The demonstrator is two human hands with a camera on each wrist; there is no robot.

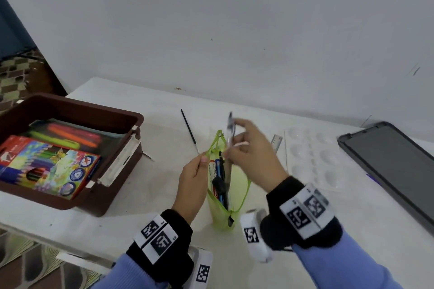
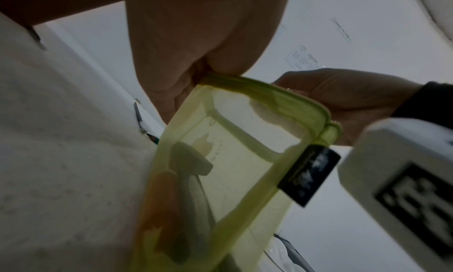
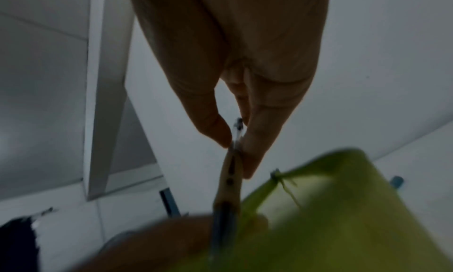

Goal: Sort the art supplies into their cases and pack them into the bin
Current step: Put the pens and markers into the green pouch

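Observation:
A see-through lime-green zip pouch [image 1: 237,185] stands open on the white table, with several pens and markers inside. My left hand [image 1: 196,175] pinches the pouch's left rim [image 2: 220,80] and holds the mouth open. My right hand [image 1: 244,145] pinches a clear pen [image 1: 229,124] with a dark cap, upright, its lower end inside the pouch mouth. In the right wrist view thumb and finger grip the pen [image 3: 235,140] above the green pouch [image 3: 343,208]. A brown bin [image 1: 117,115] at left holds a coloured-pencil box [image 1: 47,164] and a highlighter pack [image 1: 70,135].
A thin black paintbrush [image 1: 189,130] lies on the table behind the pouch. A clear paint palette [image 1: 312,159] and a metal ruler [image 1: 276,142] lie to the right, with a dark grey lid [image 1: 394,169] at the far right. The wall runs close behind.

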